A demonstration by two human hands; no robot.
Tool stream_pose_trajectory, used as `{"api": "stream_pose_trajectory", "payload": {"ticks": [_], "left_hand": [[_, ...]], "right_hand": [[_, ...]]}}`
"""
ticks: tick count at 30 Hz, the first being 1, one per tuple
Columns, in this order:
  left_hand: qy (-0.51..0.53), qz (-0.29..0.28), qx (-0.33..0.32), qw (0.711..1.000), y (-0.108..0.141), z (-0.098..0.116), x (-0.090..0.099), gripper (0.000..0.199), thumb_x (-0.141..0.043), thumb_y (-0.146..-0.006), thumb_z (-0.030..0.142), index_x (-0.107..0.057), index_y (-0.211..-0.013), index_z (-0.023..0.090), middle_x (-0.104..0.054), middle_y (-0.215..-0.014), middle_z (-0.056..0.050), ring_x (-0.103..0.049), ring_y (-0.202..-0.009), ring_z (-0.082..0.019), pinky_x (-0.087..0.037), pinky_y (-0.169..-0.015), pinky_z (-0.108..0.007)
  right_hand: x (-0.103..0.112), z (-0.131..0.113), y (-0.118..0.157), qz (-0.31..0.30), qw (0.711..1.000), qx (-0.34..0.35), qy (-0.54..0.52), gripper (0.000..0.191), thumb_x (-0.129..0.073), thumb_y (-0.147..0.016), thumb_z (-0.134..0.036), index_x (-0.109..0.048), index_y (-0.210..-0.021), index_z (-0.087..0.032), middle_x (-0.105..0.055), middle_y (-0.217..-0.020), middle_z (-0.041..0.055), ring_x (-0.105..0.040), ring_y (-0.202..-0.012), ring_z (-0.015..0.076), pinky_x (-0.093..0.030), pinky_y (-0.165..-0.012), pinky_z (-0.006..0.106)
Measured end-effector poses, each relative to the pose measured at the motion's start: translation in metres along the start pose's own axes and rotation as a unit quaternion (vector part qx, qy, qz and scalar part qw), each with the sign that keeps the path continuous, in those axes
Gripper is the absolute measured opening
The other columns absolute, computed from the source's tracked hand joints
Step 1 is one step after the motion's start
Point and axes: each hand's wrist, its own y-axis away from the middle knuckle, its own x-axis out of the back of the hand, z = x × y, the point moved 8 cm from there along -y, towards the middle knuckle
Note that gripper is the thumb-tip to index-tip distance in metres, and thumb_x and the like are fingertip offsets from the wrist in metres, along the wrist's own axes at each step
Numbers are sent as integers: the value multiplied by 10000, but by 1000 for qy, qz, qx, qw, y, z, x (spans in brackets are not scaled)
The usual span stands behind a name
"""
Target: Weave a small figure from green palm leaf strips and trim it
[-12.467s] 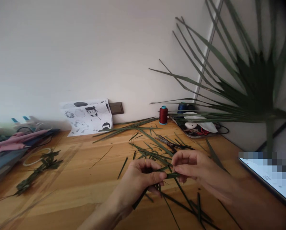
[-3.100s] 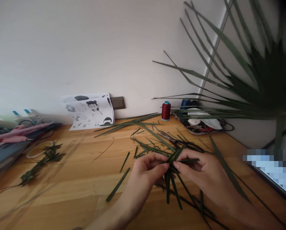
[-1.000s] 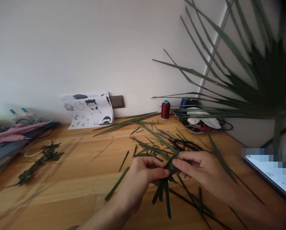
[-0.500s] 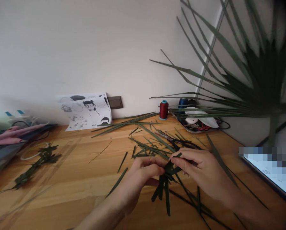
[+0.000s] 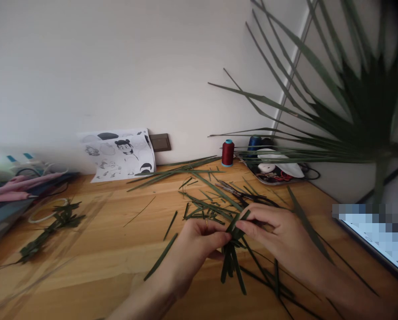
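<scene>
From here, my left grip and right grip are pinching one leaf-strip bundle, its middle gathered, its lower ends hanging loose over the desk

The thread spool is dark red with light blue ends

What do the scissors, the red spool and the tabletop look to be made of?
Scissors: likely metal blades, dull and stained; dark handles, probably plastic.
Red spool: wound thread, soft sheen; light-blue ends, probably plastic.
Tabletop: wood, visible grain and plank tones, smooth, maybe varnished.
</scene>
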Motion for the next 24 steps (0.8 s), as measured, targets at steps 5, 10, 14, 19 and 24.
{"api": "stream_pose_trajectory", "payload": {"ticks": [5,10,14,19,24], "left_hand": [[11,20,-27,999,-3,-1,4,135,-591,-690,235,-693,-681,148,-624,-700,-26,-517,-653,-129,-416,-595,-242],[34,41,-50,997,-2,2,7,140,-607,-697,248,-685,-710,133,-624,-692,-30,-506,-627,-118,-403,-602,-234],[54,61,-70,994,0,8,8,134,-602,-714,237,-677,-689,129,-599,-633,-1,-459,-564,-82,-379,-568,-198],[28,69,-78,994,1,12,6,106,-635,-676,211,-688,-722,132,-632,-652,-10,-494,-596,-107,-383,-598,-222],[-2,39,-79,996,2,13,0,127,-626,-672,194,-701,-767,153,-679,-738,-36,-565,-754,-173,-405,-709,-267]], "right_hand": [[19,-25,10,143,976,146,78,84,-573,-748,-160,-639,-741,-212,-570,-904,37,-523,-870,171,-421,-747,293],[21,-36,22,212,951,198,111,93,-597,-708,-104,-613,-740,-191,-544,-857,50,-507,-835,166,-428,-695,288],[16,-19,14,168,979,117,18,76,-566,-744,-133,-544,-714,-200,-565,-773,14,-538,-755,138,-436,-691,271],[2,9,4,53,990,-56,-117,68,-520,-789,-255,-544,-745,-209,-589,-720,-12,-569,-705,136,-453,-640,242],[-3,3,3,12,996,-35,-80,138,-519,-787,-293,-588,-720,-194,-588,-689,-7,-547,-671,141,-418,-585,242]]}}
